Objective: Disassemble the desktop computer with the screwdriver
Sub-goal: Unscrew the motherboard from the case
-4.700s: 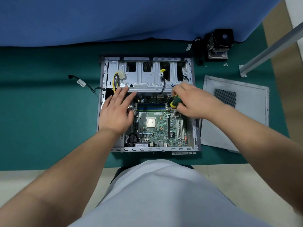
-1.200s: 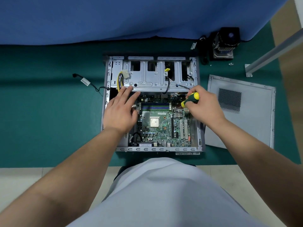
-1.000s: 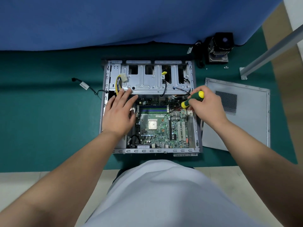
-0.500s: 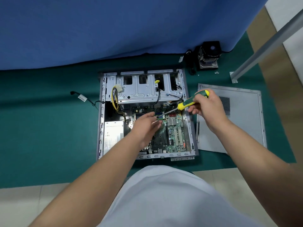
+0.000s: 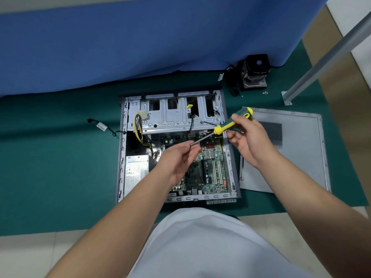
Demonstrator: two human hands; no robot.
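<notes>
The left hand (image 5: 178,157), which lay flat on the drive cage edge and then reached over the board, is now lifted above the motherboard (image 5: 210,167) with its palm turned up and fingers loosely curled toward the tip of the screwdriver (image 5: 222,128); whether they pinch anything small there cannot be told; the right hand (image 5: 249,141) has risen too, gripping the yellow and green handle between thumb and fingers so the tool slants down to the left, its thin steel shaft ending just at the left fingertips; with the left hand gone from that corner, the grey power supply (image 5: 136,173) with its printed label shows, as in the frame just before.

The desktop computer case (image 5: 121,157) lies open on its side on the green mat (image 5: 50,167), in front of the person's lap; it is a thin, stamped grey sheet-metal box with slotted rims; the drive cage (image 5: 170,117) at the far end is ribbed, shiny steel with square cut-outs; a bundle of yellow and black wires (image 5: 139,125) ends in a white plug resting on it; the board is green, dense with slots and a small finned heatsink.

To the right, the flat side panel (image 5: 301,153) with a perforated vent patch rests on the mat, touching the case's right wall; beyond it stands a black fan cooler (image 5: 255,71); a blue cloth (image 5: 140,41) hangs behind; a grey metal bar (image 5: 321,63) slants across the right corner.
</notes>
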